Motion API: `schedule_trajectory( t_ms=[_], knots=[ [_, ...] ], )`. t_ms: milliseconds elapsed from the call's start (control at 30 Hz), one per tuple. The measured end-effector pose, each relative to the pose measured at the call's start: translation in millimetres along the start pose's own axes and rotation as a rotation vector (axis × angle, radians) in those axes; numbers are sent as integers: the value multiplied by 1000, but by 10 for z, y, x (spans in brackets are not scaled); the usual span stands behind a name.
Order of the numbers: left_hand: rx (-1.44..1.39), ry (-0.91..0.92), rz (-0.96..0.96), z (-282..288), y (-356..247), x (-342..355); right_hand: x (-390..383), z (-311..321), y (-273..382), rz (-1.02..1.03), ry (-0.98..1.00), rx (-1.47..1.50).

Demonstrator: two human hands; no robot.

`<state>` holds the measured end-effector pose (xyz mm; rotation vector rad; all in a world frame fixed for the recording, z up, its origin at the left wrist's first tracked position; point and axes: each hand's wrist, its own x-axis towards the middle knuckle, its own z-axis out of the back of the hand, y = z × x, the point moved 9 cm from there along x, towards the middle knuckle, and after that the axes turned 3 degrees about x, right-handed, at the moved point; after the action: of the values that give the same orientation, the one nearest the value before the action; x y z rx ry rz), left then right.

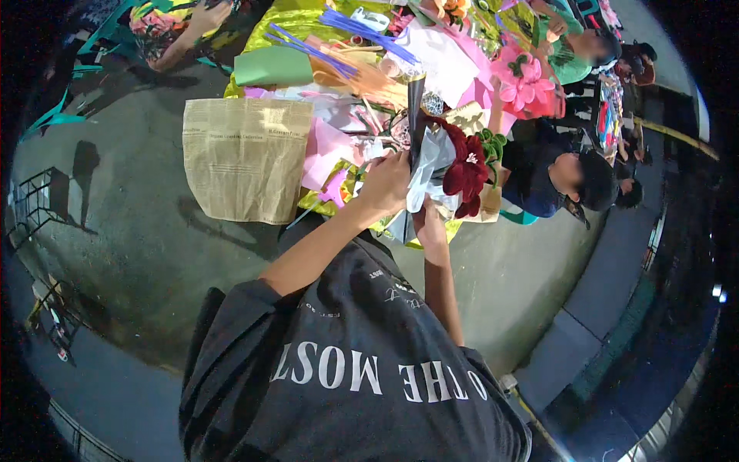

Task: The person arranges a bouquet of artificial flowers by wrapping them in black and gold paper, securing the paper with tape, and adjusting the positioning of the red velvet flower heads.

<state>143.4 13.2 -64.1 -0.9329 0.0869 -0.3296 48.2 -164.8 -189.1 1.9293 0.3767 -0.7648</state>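
Fingers of left hand (387, 185) and right hand (431, 228) grasp the bouquet (454, 165), wrapping hiding its stems.

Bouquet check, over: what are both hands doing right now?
Left hand grips the bouquet wrapping. Right hand holds it from below. Loose paper sheets lie close beside, none blocking.

A bouquet (454, 173) of dark red artificial flowers is seen just right of the frame's centre. It is wrapped in pale, translucent white paper backed by a dark sheet that rises to a narrow point above it. It is held tilted, the blooms turned toward the right, with green leaves at its upper right edge.
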Motion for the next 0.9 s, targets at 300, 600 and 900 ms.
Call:
schedule_trajectory(
  t_ms=[300, 600, 900],
  knots=[
    [10, 3, 1, 16, 83, 30, -242, 215, 330, 31, 108, -585],
    [-59, 162, -252, 168, -142, -147, -1429, -416, 3227, 418, -109, -1042],
    [141, 382, -559, 182, -578, -346, -561, -2520, 2702, 414, 804, -1678]
  ],
)
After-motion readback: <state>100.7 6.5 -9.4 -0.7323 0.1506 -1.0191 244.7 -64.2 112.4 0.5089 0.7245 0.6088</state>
